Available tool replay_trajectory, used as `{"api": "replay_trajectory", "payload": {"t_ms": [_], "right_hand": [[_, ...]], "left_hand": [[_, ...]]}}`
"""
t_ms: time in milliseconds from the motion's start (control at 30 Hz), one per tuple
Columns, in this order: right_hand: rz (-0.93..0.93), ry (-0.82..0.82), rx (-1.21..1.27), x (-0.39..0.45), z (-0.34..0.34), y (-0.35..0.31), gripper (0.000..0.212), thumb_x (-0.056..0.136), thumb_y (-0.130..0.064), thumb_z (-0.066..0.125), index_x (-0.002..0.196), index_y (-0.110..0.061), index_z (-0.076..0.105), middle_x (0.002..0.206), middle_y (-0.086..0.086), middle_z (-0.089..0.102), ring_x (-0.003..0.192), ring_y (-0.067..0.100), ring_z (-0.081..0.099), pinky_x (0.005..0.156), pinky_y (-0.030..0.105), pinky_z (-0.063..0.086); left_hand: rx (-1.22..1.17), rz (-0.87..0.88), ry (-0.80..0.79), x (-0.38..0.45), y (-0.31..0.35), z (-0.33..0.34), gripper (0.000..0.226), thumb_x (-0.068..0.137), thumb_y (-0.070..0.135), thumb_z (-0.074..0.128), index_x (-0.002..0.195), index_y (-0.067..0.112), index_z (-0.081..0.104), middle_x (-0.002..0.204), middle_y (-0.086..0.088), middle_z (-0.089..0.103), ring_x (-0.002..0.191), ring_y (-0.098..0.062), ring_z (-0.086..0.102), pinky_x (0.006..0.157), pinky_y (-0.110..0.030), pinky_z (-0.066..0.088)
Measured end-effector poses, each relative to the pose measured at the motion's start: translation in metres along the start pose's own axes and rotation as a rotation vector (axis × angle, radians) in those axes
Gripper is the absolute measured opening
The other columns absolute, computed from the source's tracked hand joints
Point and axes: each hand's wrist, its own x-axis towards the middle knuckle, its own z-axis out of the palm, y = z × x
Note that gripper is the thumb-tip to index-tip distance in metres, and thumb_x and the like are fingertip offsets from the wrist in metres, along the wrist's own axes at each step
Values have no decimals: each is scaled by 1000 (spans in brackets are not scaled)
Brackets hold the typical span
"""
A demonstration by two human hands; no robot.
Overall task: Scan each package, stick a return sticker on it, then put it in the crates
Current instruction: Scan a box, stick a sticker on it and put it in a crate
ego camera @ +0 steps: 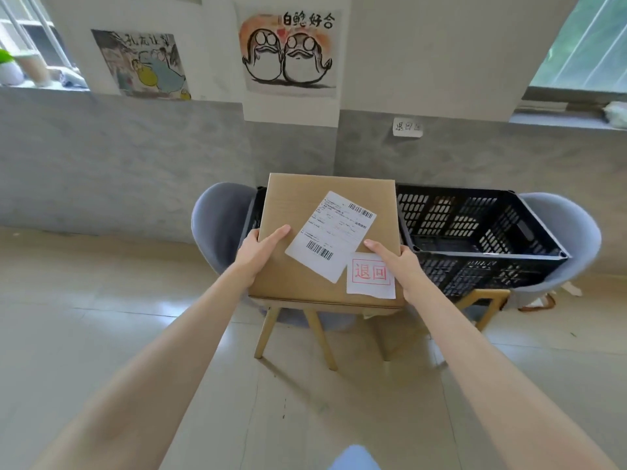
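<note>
1. Head view: the left hand [263, 247] and the right hand [395, 266] are gripping the side edges of the cardboard package [305, 198], thumbs lying on top.
2. The package is being held above the left crate [255, 212], beside the right crate [475, 228].
3. A shipping label [330, 235] and a return sticker [368, 278] are sitting on its top.

A cardboard box [322, 232] sits mid-frame, held from both sides: the left hand [263, 247] on its left edge, the right hand [395, 262] on its right. On top lie a white shipping label [330, 235] and a red-stamped return sticker [371, 274]. Right of it, a black crate [481, 239] rests on grey chairs [573, 232].
</note>
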Motion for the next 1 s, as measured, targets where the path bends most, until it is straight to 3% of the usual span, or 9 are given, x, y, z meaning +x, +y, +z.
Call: {"api": "replay_trajectory", "payload": {"t_ms": [100,200,400,533,633,800,1000], "right_hand": [[17,-29,1,41,11,-14,81,76,-40,76,139,-9,35,114,8,62,101,20,63,89,38,53],[16,-63,-22,82,22,-27,77,81,-38,73,140,-10,33,108,5,60,91,15,61,71,27,51],[42,-119,-63,157,39,-49,74,83,-38,70,141,-12,31,108,5,58,85,13,59,64,25,47],[59,-143,-80,194,49,-58,76,83,-38,70,142,-13,30,123,9,57,96,17,58,73,29,47],[81,-156,-70,214,57,-58,76,83,-37,71,141,-13,30,121,9,59,94,17,59,70,27,48],[117,-169,-51,250,76,-50,75,82,-34,72,141,-12,30,119,8,59,98,19,60,79,32,50],[183,-179,-46,293,102,-13,74,81,-33,72,140,-12,32,117,8,61,94,17,62,78,31,51]], "left_hand": [[15,-24,15,37,14,3,74,77,60,68,133,20,42,117,-1,60,102,-22,61,94,-43,50],[43,-36,43,72,26,8,72,81,58,64,136,19,39,115,-1,57,96,-19,58,85,-37,47],[38,-80,90,136,43,16,77,78,61,66,137,19,39,122,-3,59,105,-24,59,99,-49,46],[6,-97,89,170,50,17,78,75,60,69,136,19,41,120,-2,60,103,-23,62,95,-47,50],[15,-118,84,193,51,17,75,78,58,68,136,19,41,118,-2,61,100,-22,62,91,-44,51],[54,-141,65,235,43,16,72,82,55,64,137,17,37,111,-1,59,92,-18,61,71,-34,50],[109,-214,41,288,9,13,68,83,56,62,133,17,38,109,-2,58,94,-22,61,81,-40,50]]}}
